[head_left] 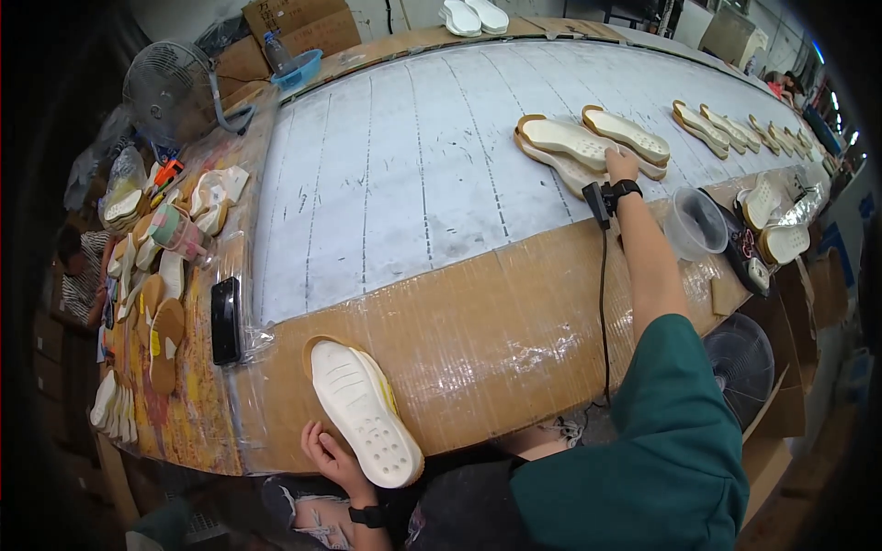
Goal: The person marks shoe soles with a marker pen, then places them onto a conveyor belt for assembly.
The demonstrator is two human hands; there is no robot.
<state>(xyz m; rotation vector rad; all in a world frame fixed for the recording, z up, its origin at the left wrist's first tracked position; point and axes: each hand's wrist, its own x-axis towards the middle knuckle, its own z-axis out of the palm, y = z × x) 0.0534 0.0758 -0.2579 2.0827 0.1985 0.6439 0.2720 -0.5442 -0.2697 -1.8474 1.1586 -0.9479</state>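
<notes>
My right hand (622,166) reaches far out over the white belt and closes on the near edge of a white shoe sole (562,145) with a tan rim. That sole lies in a cluster with a second white sole (628,131) and others partly beneath. My fingertips are partly hidden against it. Close to me, one thick white sole (363,409) with a tan edge and holes at the toe lies on the cardboard-covered table edge. My left hand (335,456) rests beside its lower left side, fingers loosely spread and holding nothing.
A black phone (225,321) lies left, near a paint-stained board with many soles (167,344) and a fan (168,87). Right of my forearm stands a clear plastic tub (695,223). More sole pairs (701,129) line the belt (386,184). A black cable (603,312) hangs from my right wrist.
</notes>
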